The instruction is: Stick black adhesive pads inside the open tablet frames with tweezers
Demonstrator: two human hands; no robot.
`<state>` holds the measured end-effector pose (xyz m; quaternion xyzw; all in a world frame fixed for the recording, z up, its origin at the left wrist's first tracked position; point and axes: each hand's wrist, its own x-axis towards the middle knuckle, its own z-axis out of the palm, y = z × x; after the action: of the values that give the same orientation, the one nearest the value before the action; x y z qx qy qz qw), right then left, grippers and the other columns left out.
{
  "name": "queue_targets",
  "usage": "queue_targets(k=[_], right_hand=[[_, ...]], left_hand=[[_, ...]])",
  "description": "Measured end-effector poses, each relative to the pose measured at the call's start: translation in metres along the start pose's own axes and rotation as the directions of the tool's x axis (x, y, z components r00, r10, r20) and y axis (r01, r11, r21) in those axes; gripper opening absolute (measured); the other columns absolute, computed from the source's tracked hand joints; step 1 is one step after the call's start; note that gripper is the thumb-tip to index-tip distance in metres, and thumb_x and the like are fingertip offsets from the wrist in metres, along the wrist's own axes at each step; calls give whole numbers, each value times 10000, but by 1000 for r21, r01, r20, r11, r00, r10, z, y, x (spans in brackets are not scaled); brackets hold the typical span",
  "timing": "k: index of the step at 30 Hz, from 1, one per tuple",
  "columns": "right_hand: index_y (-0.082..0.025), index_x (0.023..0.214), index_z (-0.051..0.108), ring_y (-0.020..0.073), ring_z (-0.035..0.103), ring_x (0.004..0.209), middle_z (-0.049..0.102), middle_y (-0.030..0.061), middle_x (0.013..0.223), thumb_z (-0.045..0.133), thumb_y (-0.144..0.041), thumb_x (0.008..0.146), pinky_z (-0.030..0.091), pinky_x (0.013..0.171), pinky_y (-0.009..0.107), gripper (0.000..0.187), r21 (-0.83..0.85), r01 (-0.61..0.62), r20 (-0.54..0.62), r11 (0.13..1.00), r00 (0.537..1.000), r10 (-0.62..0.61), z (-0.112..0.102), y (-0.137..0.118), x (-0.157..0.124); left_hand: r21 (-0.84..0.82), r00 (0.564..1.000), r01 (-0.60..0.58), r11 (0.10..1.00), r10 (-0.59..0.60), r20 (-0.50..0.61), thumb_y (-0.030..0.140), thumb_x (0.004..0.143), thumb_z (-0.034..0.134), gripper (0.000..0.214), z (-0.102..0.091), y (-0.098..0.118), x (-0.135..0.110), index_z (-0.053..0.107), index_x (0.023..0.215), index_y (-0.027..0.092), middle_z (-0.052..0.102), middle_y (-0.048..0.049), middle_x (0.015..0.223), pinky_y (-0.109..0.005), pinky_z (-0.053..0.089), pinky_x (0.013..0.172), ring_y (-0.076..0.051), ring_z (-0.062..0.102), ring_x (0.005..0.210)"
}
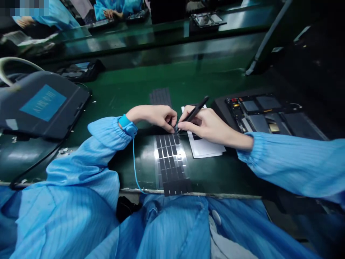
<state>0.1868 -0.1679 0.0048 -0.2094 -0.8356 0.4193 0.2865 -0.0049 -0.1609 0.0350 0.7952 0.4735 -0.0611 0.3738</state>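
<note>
My left hand (156,118) curls down at the top of a strip of small dark rectangular pads (169,162) lying on the green mat, and its fingertips meet close to the tip of a pair of black tweezers (194,113). What those fingertips pinch is hidden. My right hand (206,126) grips the tweezers like a pen, resting over a stack of white paper sheets (205,147). A blue wrist strap (128,125) circles my left wrist. Above my hands lies a second dark strip (160,97).
To the right, an opened electronic device (269,115) sits in a black holder. To the left lies a dark grey case (40,104) with a blue label. A blue cord (134,162) runs down from the strap. Across a glass divider (134,39), co-workers in blue sleeves handle similar devices.
</note>
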Motion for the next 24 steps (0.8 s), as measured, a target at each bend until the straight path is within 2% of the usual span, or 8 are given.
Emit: queue_targets(k=[2, 5, 9, 18, 21, 24], right_hand=[[-148, 726, 590, 112, 528, 648, 568, 2, 727, 581, -242, 817, 393, 609, 241, 130, -28, 20, -3, 999, 1000, -20, 2, 3, 3], [-148, 719, 594, 110, 539, 648, 585, -3, 714, 581, -241, 819, 394, 610, 235, 137, -19, -14, 51, 1000, 999, 15, 2, 2, 4], [-148, 757, 610, 113, 554, 681, 597, 4, 766, 588, -232, 815, 411, 628, 230, 104, 1, -37, 3, 999, 999, 37, 2, 1, 2], [-147, 750, 609, 136, 595, 709, 608, 16, 746, 612, -307, 804, 456, 660, 248, 168, 79, -65, 33, 995, 998, 62, 6, 7, 5], [-149, 727, 573, 133, 604, 672, 596, 5, 695, 630, -351, 793, 471, 615, 239, 220, 172, -69, -48, 983, 996, 79, -10, -9, 9], [-145, 717, 557, 120, 604, 653, 600, -4, 674, 648, -404, 776, 474, 591, 220, 281, 123, -79, -130, 989, 987, 95, -51, -31, 1]], left_hand=[[-7, 1000, -1, 1000, 1, 6, 320, 612, 669, 229, 1, 0, 4, 601, 758, 158, 498, 29, 634, -210, 270, 536, -98, 427, 581], [-15, 1000, -9, 1000, 10, 18, 316, 620, 659, 220, 1, 1, 5, 577, 749, 156, 501, 28, 647, -211, 277, 546, -100, 422, 594], [-15, 1000, -8, 1000, 8, 11, 322, 613, 664, 225, 1, 1, 4, 579, 741, 158, 491, 28, 642, -212, 267, 528, -100, 419, 585], [12, 1000, -12, 1000, 12, 28, 345, 640, 650, 254, 1, 1, 5, 593, 797, 153, 542, 14, 688, -204, 293, 546, -102, 439, 603], [-11, 1000, -6, 1000, 6, 21, 331, 641, 654, 245, 1, -1, 4, 593, 796, 152, 549, 14, 678, -199, 296, 533, -96, 434, 582], [-10, 999, 1, 1000, -1, 36, 377, 655, 663, 252, -4, -4, 0, 574, 752, 163, 515, 25, 616, -195, 283, 496, -91, 410, 544]])
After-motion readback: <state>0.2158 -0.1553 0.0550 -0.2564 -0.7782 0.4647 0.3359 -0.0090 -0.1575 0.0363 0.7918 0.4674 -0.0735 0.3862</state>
